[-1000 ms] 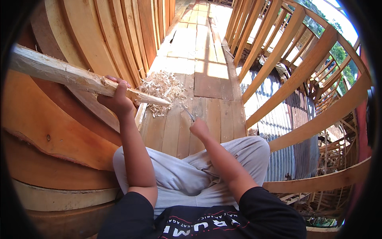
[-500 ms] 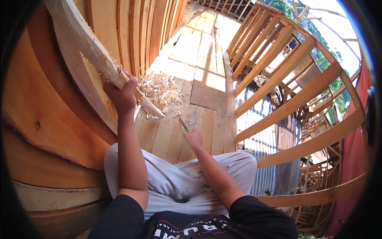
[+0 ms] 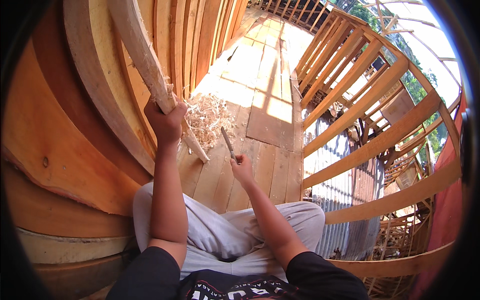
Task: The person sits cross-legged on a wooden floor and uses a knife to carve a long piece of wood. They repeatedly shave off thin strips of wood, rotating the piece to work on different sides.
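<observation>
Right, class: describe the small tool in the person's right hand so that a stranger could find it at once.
Start at the pale plank floor between the curved wooden ribs. Below the heap of curled wood shavings, the right hand grips a slim grey metal blade pointing away. Unlike the long rough wooden pole in the left hand, it is short, thin and metallic.

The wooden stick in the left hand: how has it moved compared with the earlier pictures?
The wooden stick swung from lying nearly level across the picture to standing steeply, its far end now pointing up. The left hand kept its grip on it. The right hand still holds the knife, and the wood shavings stayed on the plank floor.
</observation>
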Motion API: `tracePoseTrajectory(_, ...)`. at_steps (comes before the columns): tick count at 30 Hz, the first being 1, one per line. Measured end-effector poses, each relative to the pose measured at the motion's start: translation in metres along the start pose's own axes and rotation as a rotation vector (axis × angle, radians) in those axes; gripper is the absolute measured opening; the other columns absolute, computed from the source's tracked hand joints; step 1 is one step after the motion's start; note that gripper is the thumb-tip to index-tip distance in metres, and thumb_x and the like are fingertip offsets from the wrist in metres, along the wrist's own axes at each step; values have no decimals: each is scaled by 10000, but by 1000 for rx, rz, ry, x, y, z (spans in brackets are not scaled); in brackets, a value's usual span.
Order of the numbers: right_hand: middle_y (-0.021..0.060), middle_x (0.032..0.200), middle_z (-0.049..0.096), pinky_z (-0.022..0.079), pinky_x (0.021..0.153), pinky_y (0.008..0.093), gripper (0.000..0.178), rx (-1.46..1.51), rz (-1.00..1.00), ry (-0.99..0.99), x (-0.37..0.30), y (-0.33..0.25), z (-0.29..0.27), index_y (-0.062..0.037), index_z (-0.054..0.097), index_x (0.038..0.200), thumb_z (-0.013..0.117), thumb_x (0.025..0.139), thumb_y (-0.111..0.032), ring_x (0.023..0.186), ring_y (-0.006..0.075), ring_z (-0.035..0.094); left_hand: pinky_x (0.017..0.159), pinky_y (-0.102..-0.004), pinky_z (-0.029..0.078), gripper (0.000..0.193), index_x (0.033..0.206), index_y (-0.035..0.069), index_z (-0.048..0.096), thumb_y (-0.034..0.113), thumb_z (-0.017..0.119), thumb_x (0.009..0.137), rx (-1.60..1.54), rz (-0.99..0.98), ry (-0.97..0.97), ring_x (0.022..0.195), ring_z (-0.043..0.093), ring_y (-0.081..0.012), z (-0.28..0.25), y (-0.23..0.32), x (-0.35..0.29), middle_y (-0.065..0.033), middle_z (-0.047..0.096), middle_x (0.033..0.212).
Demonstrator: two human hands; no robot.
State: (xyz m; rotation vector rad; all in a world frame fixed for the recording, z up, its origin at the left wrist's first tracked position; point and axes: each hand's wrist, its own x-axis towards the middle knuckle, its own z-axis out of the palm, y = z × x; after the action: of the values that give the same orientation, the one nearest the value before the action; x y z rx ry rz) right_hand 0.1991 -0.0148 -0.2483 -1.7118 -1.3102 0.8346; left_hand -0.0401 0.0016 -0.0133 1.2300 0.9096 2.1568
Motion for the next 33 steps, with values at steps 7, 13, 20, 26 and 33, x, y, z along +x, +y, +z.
tracePoseTrajectory(7,198,879,659,496,754,401,241,-91,144,125,-23,11,-25,18,610,934,660,818,-187,851,309,651,555,-271,443,215,868,17,527,-58,557,668,-137,-87,-10,551,529,-142,23,-2,-5,-53,539,654)
tracePoseTrajectory(13,225,907,659,492,781,436,255,-133,92,128,-31,16,-13,5,621,960,640,819,-207,873,367,642,603,-251,478,216,866,12,538,-76,594,677,-275,-135,-136,653,570,-113,11,-20,-9,-30,556,745)
tracePoseTrajectory(20,212,869,678,496,807,424,246,-249,-19,68,-54,-23,-25,-7,679,913,629,822,-230,862,339,655,612,-254,491,279,887,11,520,-83,619,644,-285,-113,-154,686,582,-118,14,-15,-28,-33,559,776)
tracePoseTrajectory(26,206,887,672,500,774,420,250,-336,-25,-127,-48,-33,-45,-14,691,904,612,840,-243,806,334,648,617,-258,491,296,894,13,532,-36,649,626,-190,-81,-189,667,582,-124,23,-21,-39,-27,561,763)
tracePoseTrajectory(33,128,768,606,451,563,352,296,-214,149,-324,-38,-59,-101,7,587,1079,561,892,-221,674,205,604,580,-257,477,289,872,22,525,16,664,619,-132,-37,-246,646,550,-96,36,-26,-48,-9,540,747)
